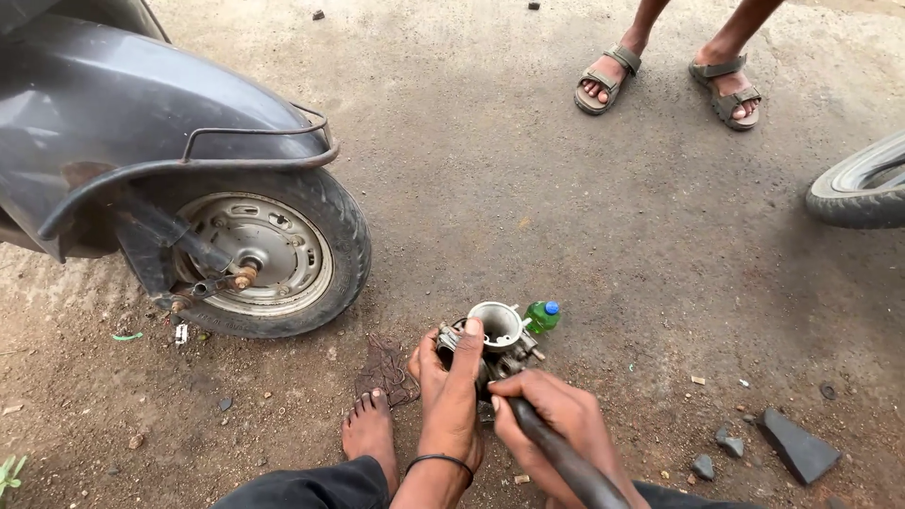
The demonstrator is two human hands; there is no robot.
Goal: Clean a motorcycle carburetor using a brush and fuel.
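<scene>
Dusty ground lies under me. Left hand (451,396) grips the carburettor (490,344) firmly to steady it near my foot (370,429); right hand (556,419) closes around a dark tool (566,457) pointing at it.

Left hand (451,391) gripping carburetor (490,344), right hand (556,419) holding black hose (566,462)

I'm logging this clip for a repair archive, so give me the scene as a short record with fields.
place: bare dirt and asphalt ground
left hand: grips a metal engine part with a round open mouth
right hand: holds a black hose against that part
beside the part: small green bottle with blue cap
nearby: grey scooter's wheel, another tyre at right
other person: sandalled feet at top
</scene>
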